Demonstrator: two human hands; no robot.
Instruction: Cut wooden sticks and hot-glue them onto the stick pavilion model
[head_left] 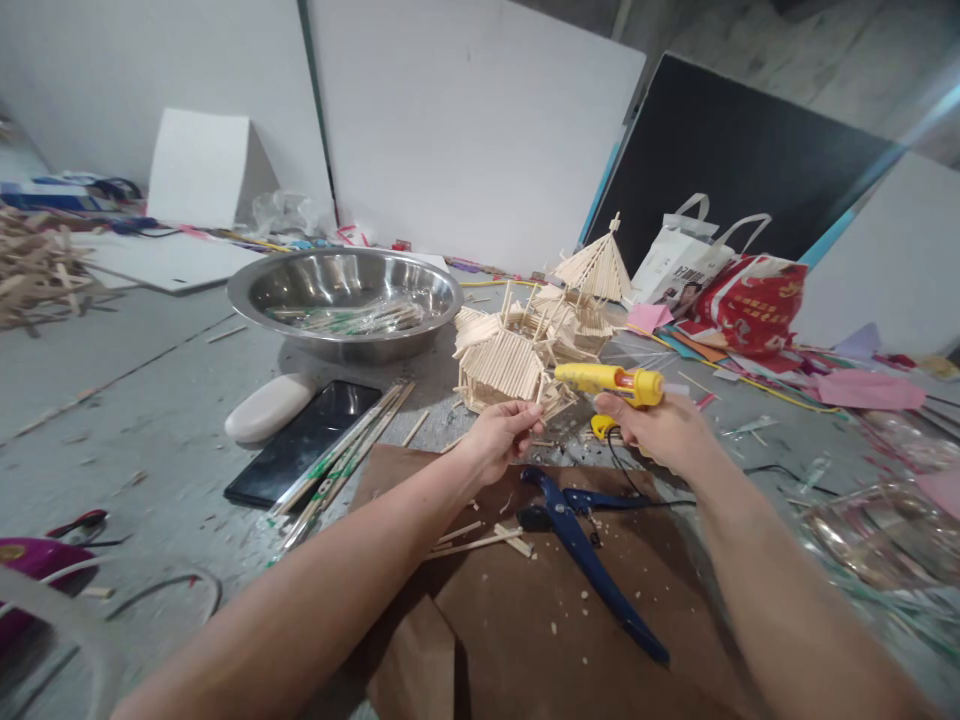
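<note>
My right hand (pixel 664 428) is wrapped round the grip of a yellow hot glue gun (pixel 611 381), whose nozzle points left at a model house (pixel 504 368) built of thin wooden sticks. At the front of the model, the fingers of my left hand (pixel 504 436) are pinched together. Whatever they hold is too small to make out. Behind rises a pointed stick roof (pixel 596 262) on another part of the model. Below my hands, blue-handled cutters (pixel 592 565) lie spread on a brown board (pixel 517 620), beside several short stick pieces (pixel 514 540).
To the left are a steel basin (pixel 345 345) with packets of sticks, a black phone (pixel 300 450), a white rounded object (pixel 268 408) and bundled chopsticks (pixel 345 460). A red bag (pixel 757 305) stands back right. The glue gun's black cord (pixel 626 465) trails near the cutters.
</note>
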